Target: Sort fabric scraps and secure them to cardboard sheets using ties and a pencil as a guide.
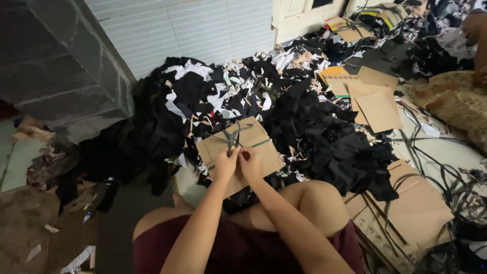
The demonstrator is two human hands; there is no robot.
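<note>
A flat brown cardboard bundle (253, 139) rests in front of my knees, bound crosswise by a dark strap (234, 137). My left hand (225, 163) pinches the strap ends where they cross at the bundle's middle. My right hand (250, 162) sits right beside it, fingers closed on the same strap. Both forearms reach forward over my lap.
A big heap of black and white fabric scraps (324, 137) surrounds the bundle. Loose cardboard sheets (378, 109) lie at the right, and more strapped sheets (413, 208) by my right knee. A stone step (56, 66) rises at left. Another person's arm (479, 45) shows at far right.
</note>
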